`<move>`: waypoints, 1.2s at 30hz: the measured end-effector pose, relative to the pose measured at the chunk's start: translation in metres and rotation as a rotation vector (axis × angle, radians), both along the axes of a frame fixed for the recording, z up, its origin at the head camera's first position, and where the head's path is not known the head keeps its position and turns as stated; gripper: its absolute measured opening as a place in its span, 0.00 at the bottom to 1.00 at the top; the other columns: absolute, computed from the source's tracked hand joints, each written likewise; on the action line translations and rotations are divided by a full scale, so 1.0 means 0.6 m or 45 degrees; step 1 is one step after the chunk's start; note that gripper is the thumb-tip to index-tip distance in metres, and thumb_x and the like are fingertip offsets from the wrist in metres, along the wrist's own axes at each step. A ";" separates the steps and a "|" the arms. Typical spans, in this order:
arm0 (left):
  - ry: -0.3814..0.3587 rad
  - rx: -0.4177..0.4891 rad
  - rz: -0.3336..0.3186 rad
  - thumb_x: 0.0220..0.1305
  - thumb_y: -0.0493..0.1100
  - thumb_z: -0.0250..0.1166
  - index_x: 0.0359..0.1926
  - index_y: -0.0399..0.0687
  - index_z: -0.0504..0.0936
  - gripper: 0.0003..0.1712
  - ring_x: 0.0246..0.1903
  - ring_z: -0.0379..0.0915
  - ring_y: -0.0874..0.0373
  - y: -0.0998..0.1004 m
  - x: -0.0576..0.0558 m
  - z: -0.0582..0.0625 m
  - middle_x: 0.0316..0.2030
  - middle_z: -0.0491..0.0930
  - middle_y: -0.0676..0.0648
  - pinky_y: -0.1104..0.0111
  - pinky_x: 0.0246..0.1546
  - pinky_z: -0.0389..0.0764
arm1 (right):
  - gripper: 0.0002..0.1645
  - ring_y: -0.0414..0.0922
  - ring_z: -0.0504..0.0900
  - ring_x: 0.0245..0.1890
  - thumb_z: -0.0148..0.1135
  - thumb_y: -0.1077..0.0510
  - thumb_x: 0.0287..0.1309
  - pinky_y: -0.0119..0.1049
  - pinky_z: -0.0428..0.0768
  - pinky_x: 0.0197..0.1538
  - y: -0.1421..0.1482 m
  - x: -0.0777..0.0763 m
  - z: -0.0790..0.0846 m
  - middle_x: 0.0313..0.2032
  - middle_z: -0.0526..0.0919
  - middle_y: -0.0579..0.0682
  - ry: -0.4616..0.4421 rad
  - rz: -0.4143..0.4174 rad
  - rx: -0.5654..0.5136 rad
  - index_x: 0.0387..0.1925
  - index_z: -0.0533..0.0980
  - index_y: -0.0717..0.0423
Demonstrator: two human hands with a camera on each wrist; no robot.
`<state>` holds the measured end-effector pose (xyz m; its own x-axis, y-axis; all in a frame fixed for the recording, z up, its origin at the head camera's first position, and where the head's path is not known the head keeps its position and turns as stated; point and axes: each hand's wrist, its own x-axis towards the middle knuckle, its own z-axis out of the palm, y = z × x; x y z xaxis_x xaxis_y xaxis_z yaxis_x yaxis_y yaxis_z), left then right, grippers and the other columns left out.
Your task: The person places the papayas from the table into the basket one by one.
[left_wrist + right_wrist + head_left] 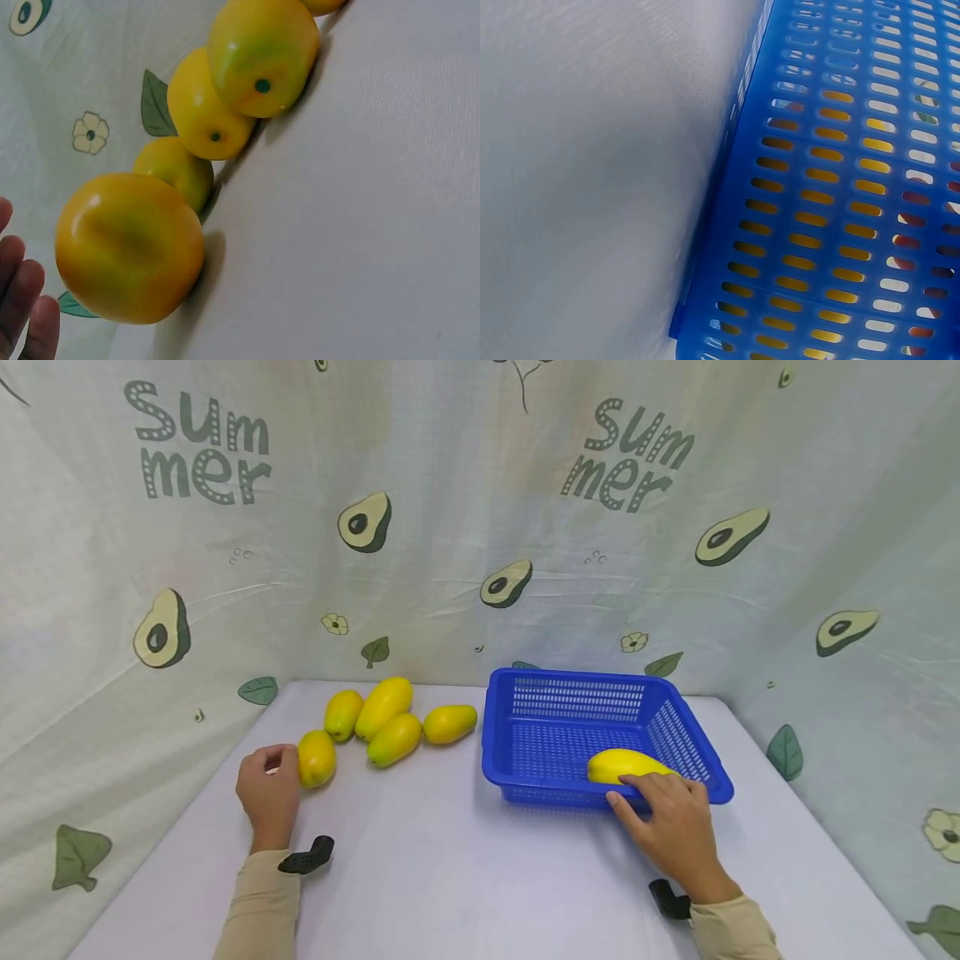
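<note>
My left hand [272,793] is just left of the nearest yellow mango [317,759]. In the left wrist view its fingertips [21,289] show beside that mango, with a gap between them. Over the front rim of the blue basket [551,789] is my right hand [675,827], its fingers loosely bent. Below those fingers another yellow mango [622,763] lies inside the basket, partly hidden by the hand. Through the slots in the right wrist view, a pale gap shows between this mango [802,240] and the fingers [905,241].
Several more mangoes [385,708] lie in a cluster at the back left of the white table [420,868]. One mango [450,724] at the cluster's right end is near the basket's left wall. A printed curtain [442,468] hangs behind the table and along its sides.
</note>
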<state>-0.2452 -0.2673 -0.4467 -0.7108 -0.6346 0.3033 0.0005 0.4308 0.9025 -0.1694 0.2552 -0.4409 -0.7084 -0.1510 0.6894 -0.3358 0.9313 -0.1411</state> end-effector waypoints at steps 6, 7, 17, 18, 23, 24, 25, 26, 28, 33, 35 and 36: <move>-0.077 0.024 -0.054 0.71 0.53 0.58 0.56 0.36 0.79 0.26 0.57 0.66 0.42 -0.005 -0.004 -0.005 0.54 0.69 0.37 0.59 0.57 0.73 | 0.23 0.58 0.80 0.44 0.71 0.45 0.53 0.56 0.65 0.47 -0.002 0.001 0.002 0.38 0.86 0.55 -0.002 -0.002 0.002 0.43 0.84 0.57; -0.094 0.030 -0.073 0.71 0.54 0.58 0.57 0.36 0.78 0.27 0.58 0.65 0.42 -0.006 -0.005 -0.006 0.55 0.68 0.37 0.57 0.58 0.72 | 0.23 0.58 0.80 0.44 0.71 0.45 0.53 0.56 0.65 0.47 -0.002 0.001 0.002 0.38 0.86 0.55 0.000 -0.003 0.002 0.43 0.84 0.57; -0.318 0.075 -0.194 0.68 0.66 0.57 0.71 0.37 0.63 0.45 0.66 0.56 0.38 -0.009 -0.015 -0.017 0.66 0.59 0.32 0.47 0.68 0.62 | 0.24 0.58 0.80 0.44 0.71 0.45 0.53 0.57 0.66 0.49 -0.002 -0.001 0.002 0.38 0.86 0.56 0.001 -0.002 0.006 0.43 0.84 0.58; -0.333 0.083 -0.207 0.67 0.68 0.58 0.72 0.37 0.61 0.48 0.66 0.55 0.37 -0.009 -0.016 -0.020 0.66 0.58 0.32 0.46 0.68 0.62 | 0.24 0.58 0.80 0.44 0.71 0.45 0.52 0.58 0.66 0.49 -0.002 -0.001 0.002 0.38 0.86 0.56 0.001 -0.002 0.005 0.43 0.84 0.58; -0.369 0.114 -0.261 0.63 0.70 0.61 0.74 0.37 0.57 0.54 0.65 0.55 0.38 -0.009 -0.016 -0.032 0.67 0.55 0.32 0.47 0.69 0.62 | 0.23 0.58 0.80 0.44 0.72 0.44 0.52 0.57 0.66 0.49 -0.002 0.002 0.000 0.38 0.86 0.55 -0.010 -0.012 0.002 0.43 0.84 0.57; -0.369 0.118 -0.271 0.63 0.69 0.62 0.74 0.37 0.56 0.54 0.65 0.56 0.38 -0.009 -0.016 -0.033 0.67 0.55 0.32 0.47 0.69 0.61 | 0.23 0.58 0.80 0.44 0.72 0.45 0.52 0.57 0.66 0.49 -0.002 0.003 -0.001 0.38 0.86 0.55 -0.011 -0.011 0.000 0.43 0.84 0.57; -0.370 0.126 -0.276 0.62 0.69 0.63 0.74 0.37 0.56 0.54 0.64 0.56 0.38 -0.008 -0.014 -0.034 0.68 0.55 0.32 0.48 0.69 0.61 | 0.23 0.58 0.80 0.44 0.72 0.45 0.52 0.57 0.66 0.49 -0.002 0.003 -0.001 0.38 0.86 0.55 -0.011 -0.010 -0.001 0.43 0.84 0.57; -0.367 0.125 -0.276 0.62 0.69 0.63 0.74 0.37 0.55 0.55 0.64 0.56 0.38 -0.009 -0.014 -0.035 0.68 0.54 0.32 0.48 0.69 0.61 | 0.23 0.58 0.80 0.44 0.72 0.45 0.52 0.57 0.66 0.49 -0.002 0.002 -0.001 0.38 0.86 0.55 -0.012 -0.008 -0.002 0.43 0.84 0.57; -0.361 0.123 -0.271 0.62 0.68 0.64 0.75 0.37 0.54 0.55 0.64 0.55 0.38 -0.009 -0.013 -0.034 0.68 0.54 0.31 0.47 0.69 0.60 | 0.23 0.58 0.80 0.45 0.72 0.45 0.52 0.58 0.66 0.49 -0.003 0.001 0.000 0.38 0.86 0.55 -0.016 -0.005 0.000 0.44 0.84 0.57; -0.360 0.122 -0.267 0.63 0.65 0.65 0.75 0.36 0.53 0.54 0.64 0.55 0.37 -0.002 -0.010 -0.035 0.68 0.53 0.30 0.45 0.69 0.58 | 0.23 0.58 0.79 0.46 0.72 0.45 0.53 0.58 0.65 0.50 -0.001 0.003 0.000 0.38 0.86 0.55 -0.029 -0.022 0.001 0.44 0.84 0.57; -0.363 0.120 -0.268 0.63 0.63 0.66 0.75 0.36 0.53 0.53 0.64 0.55 0.36 -0.004 -0.005 -0.032 0.68 0.53 0.30 0.44 0.69 0.58 | 0.23 0.58 0.79 0.45 0.72 0.45 0.52 0.58 0.65 0.50 -0.004 0.003 -0.001 0.38 0.86 0.55 -0.024 -0.026 -0.008 0.43 0.84 0.57; -0.365 0.117 -0.265 0.64 0.62 0.66 0.75 0.36 0.53 0.53 0.64 0.55 0.37 -0.006 -0.003 -0.030 0.68 0.53 0.30 0.44 0.69 0.58 | 0.23 0.58 0.80 0.45 0.72 0.45 0.52 0.58 0.65 0.50 -0.006 0.002 -0.002 0.38 0.86 0.55 -0.021 -0.025 -0.011 0.43 0.84 0.57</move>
<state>-0.2470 -0.2708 -0.4648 -0.8756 -0.4825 0.0218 -0.1787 0.3655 0.9135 -0.1680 0.2515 -0.4419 -0.7224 -0.1311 0.6790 -0.3152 0.9363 -0.1546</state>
